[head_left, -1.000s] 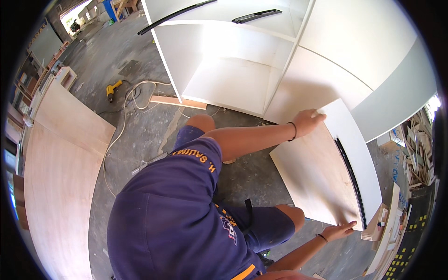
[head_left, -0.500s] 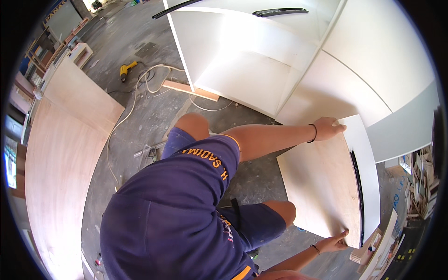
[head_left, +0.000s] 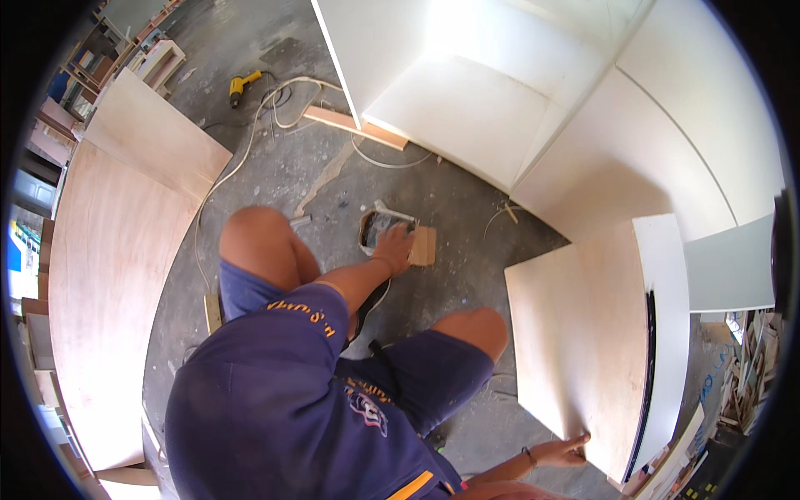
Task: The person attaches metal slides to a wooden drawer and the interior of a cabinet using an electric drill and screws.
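Observation:
My left hand (head_left: pixel 393 247) reaches into a small cardboard box (head_left: pixel 423 247) on the floor, fingers stretched over dark wrapped contents that I cannot make out. At the lower right, my right hand (head_left: pixel 562 452) grips the near edge of a drawer (head_left: pixel 575 325), thumb on its plywood face. This drawer stands tilted beside my right knee. It has a white side, and a black slide rail (head_left: pixel 649 375) runs along the edge between plywood and white.
A white cabinet (head_left: pixel 475 100) stands ahead, with a wooden strip (head_left: pixel 358 127) by its corner. A yellow heat gun (head_left: pixel 242 87) and a pale cable (head_left: pixel 242 171) lie on the floor. Large plywood panels (head_left: pixel 117 275) stand at left; scrap wood (head_left: pixel 750 367) is piled at right.
My left hand has let go of the drawer's far corner and moved left to the cardboard box. My right hand still holds the drawer. The view has shifted slightly.

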Demonstrator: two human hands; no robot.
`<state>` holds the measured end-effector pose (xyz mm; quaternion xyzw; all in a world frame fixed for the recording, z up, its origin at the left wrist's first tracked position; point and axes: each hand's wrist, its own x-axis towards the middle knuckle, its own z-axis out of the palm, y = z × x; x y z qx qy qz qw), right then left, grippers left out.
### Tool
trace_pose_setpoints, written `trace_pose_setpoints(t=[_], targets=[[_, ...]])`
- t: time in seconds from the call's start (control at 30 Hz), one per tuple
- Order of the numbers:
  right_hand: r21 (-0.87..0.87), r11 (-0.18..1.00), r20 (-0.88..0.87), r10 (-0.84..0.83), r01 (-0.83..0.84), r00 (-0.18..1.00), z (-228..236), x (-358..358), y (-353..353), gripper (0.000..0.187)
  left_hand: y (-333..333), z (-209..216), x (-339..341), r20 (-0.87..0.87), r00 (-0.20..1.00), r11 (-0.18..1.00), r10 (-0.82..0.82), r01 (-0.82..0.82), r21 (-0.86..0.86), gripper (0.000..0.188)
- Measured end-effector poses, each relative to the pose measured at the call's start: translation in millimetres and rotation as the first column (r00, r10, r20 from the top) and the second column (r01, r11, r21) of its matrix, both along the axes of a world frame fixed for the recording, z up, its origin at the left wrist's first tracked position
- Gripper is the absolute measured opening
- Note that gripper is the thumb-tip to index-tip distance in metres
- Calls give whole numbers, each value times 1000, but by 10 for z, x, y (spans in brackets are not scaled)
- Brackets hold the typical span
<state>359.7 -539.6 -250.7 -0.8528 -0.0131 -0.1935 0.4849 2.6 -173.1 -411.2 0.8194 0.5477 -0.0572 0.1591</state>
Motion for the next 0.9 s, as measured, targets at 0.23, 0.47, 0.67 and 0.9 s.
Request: trace_pose_setpoints(t=[0.23, 0.47, 0.67, 0.9], targets=[[21, 1000, 24, 5, -5, 1000, -344, 185, -326, 79, 261, -116, -342, -273, 932, 959, -240, 184, -215, 44], [-103, 995, 176, 19, -1, 984, -349, 215, -229, 76, 471, -311, -501, -393, 891, 971, -225, 171, -167, 32], [-58, 983, 187, 182, -174, 965, -45, 101, -182, 71, 918, -283, -844, -447, 887, 984, 115, -163, -70, 24], [-542, 755, -244, 279, -369, 929, -540, -283, -982, 53, 1293, -349, -1673, -490, 691, 757, 532, -648, -91, 30]])
